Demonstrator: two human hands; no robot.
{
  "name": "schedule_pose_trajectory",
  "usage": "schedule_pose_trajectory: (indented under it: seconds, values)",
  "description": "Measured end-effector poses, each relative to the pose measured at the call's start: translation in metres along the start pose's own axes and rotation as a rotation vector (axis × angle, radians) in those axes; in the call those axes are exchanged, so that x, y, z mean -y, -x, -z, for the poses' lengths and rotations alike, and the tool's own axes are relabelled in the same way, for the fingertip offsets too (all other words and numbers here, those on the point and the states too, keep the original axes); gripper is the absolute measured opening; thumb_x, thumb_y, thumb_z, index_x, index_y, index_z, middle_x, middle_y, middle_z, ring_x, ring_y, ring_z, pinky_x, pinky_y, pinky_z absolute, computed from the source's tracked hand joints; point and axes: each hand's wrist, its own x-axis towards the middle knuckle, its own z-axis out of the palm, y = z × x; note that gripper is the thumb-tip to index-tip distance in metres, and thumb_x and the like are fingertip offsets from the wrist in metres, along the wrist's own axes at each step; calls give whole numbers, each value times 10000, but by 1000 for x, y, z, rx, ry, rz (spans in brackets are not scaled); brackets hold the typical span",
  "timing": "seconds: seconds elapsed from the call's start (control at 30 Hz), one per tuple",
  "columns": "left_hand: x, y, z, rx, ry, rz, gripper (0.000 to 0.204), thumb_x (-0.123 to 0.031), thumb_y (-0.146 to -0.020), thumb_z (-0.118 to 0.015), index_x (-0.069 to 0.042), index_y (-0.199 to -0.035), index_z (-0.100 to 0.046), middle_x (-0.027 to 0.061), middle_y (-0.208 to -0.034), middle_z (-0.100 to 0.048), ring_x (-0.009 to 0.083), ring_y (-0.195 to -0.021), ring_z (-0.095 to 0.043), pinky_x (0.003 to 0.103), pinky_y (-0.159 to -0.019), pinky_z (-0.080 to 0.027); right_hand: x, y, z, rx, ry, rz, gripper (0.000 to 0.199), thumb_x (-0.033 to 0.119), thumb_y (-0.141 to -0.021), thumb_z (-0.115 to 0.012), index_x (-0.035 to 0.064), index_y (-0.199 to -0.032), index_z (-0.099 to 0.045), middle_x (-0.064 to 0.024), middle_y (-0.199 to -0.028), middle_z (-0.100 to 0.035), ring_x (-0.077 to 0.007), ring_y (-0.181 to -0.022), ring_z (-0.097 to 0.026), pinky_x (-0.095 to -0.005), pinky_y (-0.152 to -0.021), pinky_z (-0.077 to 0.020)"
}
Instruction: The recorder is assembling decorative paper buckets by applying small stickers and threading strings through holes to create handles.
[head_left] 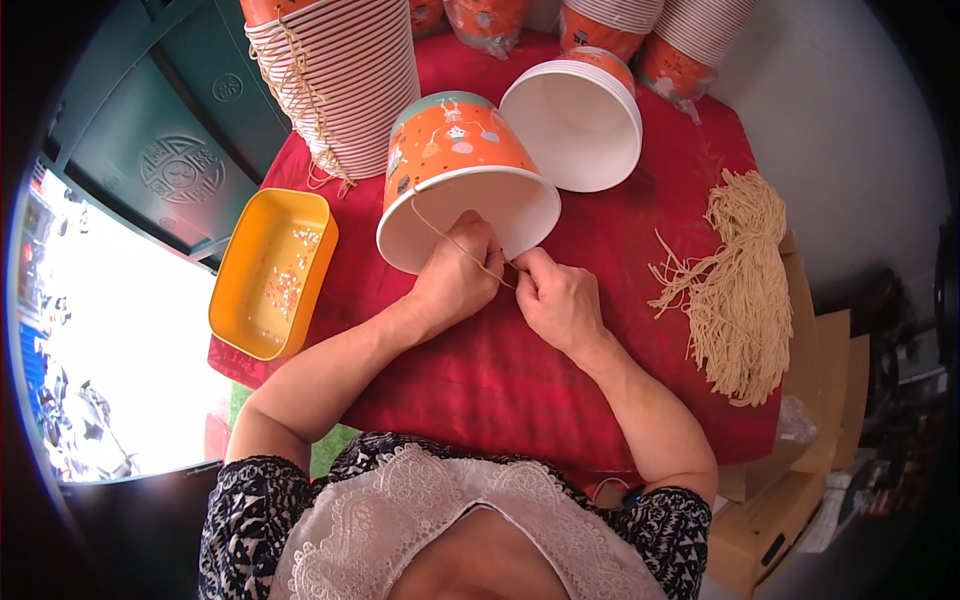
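An orange paper bucket (470, 145) with a cartoon print and white rim lies on its side in front of me, its mouth tilted towards me. A thin beige cord (432, 222) runs from the left of its rim, loops across the opening and passes by my hands. My left hand (460, 265) is closed at the lower rim, fingers curled at the bucket's mouth; its fingertips are partly hidden. Just right of it, my right hand (560, 300) pinches the cord near the rim.
A tall stack of buckets (335, 90) with cords hanging stands at the back left. White-lined buckets (575, 125) lie behind right. A yellow tray (320, 270) with small beads is at left, a bundle of beige cords (745, 290) at right, on a red tablecloth (620, 240).
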Motion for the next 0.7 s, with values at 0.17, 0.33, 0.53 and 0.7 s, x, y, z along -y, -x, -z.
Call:
schedule_pose_trajectory:
  seconds: [0.17, 0.33, 0.53, 0.7]
  values:
    - [-3, -1, -1, 0, -42, -4, 85, 60, -719, -616, 21, -715, -541, 166, -825, -587, 320, -769, -589, 414, -653, -477, 0, 0, 1, 14, 21, 28, 131, 3, -804, -581, 49, -923, -612, -164, -678, -644, -348, -606, -654, -455, -537, -510]
    - [-3, -1, -4, -13, -100, 3, 80, 51, -721, -604, 31, -732, -528, 196, -820, -570, 357, -774, -576, 438, -665, -468, 2, -1, 2, -16, -10, 101, 78, 0, -792, -576, 42, -858, -580, -165, -599, -596, -357, -557, -625, -465, -498, -476]
    - [-2, -3, -7, -14, -132, -5, 77, 48, -726, -590, 47, -746, -516, 227, -831, -563, 386, -788, -566, 466, -676, -458, -2, -3, 3, 19, -58, 131, 50, -9, -789, -568, 36, -808, -558, -171, -592, -580, -369, -562, -612, -470, -491, -460]
    - [0, -4, -7, 19, -158, 18, 66, 38, -728, -600, 73, -742, -546, 259, -866, -583, 403, -790, -589, 468, -667, -472, -2, -4, 3, 53, -64, 132, 80, -16, -798, -557, 36, -846, -594, -188, -636, -594, -380, -594, -620, -475, -512, -472]
